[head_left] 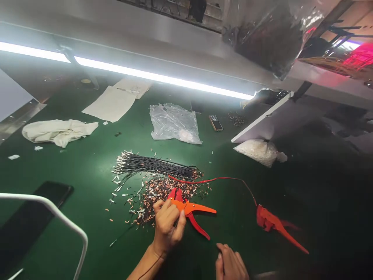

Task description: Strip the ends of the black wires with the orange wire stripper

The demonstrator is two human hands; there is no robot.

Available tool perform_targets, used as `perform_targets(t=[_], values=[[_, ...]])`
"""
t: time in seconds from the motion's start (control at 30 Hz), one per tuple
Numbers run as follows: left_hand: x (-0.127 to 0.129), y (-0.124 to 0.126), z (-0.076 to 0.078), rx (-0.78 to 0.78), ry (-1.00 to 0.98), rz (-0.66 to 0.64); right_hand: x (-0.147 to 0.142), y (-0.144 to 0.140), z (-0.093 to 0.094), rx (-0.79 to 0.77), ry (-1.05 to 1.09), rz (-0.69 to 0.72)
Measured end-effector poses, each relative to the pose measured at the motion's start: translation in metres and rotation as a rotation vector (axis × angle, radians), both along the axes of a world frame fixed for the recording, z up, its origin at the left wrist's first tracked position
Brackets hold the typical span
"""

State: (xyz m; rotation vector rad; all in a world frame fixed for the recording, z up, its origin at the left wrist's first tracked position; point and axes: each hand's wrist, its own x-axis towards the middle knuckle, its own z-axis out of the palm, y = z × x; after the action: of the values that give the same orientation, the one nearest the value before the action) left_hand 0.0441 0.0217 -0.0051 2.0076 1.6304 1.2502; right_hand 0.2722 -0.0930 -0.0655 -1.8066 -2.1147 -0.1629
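The orange wire stripper [190, 212] lies on the green surface [87, 171] near the lower middle of the view, its red jaw end toward the pile of scraps and its two handles splayed out to the right; the left hand [167, 227] rests on its jaw end with the fingers curled down over it, touching the tool rather than lifting it; whether a wire is pinched under those fingers cannot be told; the right hand [230, 264] lies just below and to the right, near the frame's bottom edge, loosely curled with nothing visible in it and apart from the tool; directly behind the stripper spreads a heap of stripped wire scraps [151, 198], copper and silver bits scattered on the surface; behind that lies a bundle of black wires [154, 166] with bare ends fanned to the left; a thin red wire [215, 179] runs from the bundle's right end toward a second red stripper [276, 225] lying well to the right; farther back sit a clear plastic bag [173, 122], a small remote-like device [216, 123], and a bag of white pieces [259, 151]; at the far left lie a crumpled white cloth [58, 131] and sheets of paper [112, 103]; a dark phone [32, 217] lies at the lower left under a white bar [58, 216].
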Motion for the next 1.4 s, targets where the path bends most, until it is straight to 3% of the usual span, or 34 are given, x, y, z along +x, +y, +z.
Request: perform_targets(t=[0.23,0.47,0.7,0.9,1.03,1.17,1.4], values=[[0.000,-0.046,0.028,-0.196,-0.013,0.083,-0.005,0.014,0.040,-0.159,0.136,0.073],[-0.007,-0.087,0.045,-0.453,-0.068,0.304,-0.011,0.050,0.085,-0.303,0.195,0.110],[-0.011,-0.115,0.076,-0.709,-0.180,0.362,-0.051,0.093,0.090,-0.449,0.134,0.213],[-0.025,-0.137,0.104,-0.823,-0.340,0.426,-0.059,0.111,0.094,-0.618,0.138,0.264],[-0.028,-0.131,0.126,-0.861,-0.490,0.491,-0.058,0.125,0.107,-0.742,0.214,0.281],[-0.027,-0.108,0.148,-0.878,-0.639,0.506,-0.058,0.132,0.126,-0.888,0.377,0.251],[-0.032,-0.077,0.178,-0.883,-0.810,0.466,-0.061,0.100,0.182,-1.273,0.902,0.228]])
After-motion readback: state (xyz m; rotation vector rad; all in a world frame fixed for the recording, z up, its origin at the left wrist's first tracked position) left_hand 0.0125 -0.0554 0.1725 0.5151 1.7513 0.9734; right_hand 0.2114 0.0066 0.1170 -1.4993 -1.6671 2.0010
